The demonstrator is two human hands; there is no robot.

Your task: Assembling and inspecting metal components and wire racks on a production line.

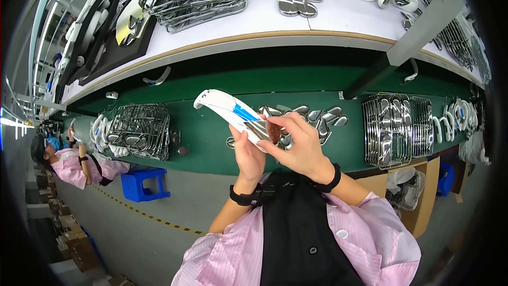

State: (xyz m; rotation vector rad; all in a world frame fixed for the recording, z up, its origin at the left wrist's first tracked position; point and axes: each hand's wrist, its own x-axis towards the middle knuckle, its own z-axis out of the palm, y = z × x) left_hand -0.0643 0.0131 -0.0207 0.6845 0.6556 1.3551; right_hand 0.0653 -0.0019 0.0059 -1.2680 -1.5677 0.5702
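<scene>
Above the green bench (205,145), right in front of the chest, held the white curved part (227,109) aslant, with one end up and away to the left, clear of the bench top. Gripped its lower near side with the left hand (248,154), thumb and fingers closed round it. Worked that same end with the right hand (300,145), pinching, by the look of it, the mirror-bright piece (257,128) next to the blue strip (245,111); could not tell the exact contact behind those fingers.

Looked like a fitting or checking step. Called for a firm left hold, light fingertip pressure close to the edges, and no dragging across the polished face: risked smears or scratches otherwise. Needed a clear sightline past the right fingers, too.

And around that? Saw loose chrome pieces (320,122) scattered just beyond the hands, awkward for setting anything down straight ahead. Spotted a loaded wire rack (138,127) to the left and upright wire racks (389,130) to the right, limiting sideways room. Noted a white shelf (357,18) farther forward, plus a thick post (431,18), a likely bar to any long reach right. Caught a blue stool (138,184) and a seated co-worker (69,165) off left.
</scene>
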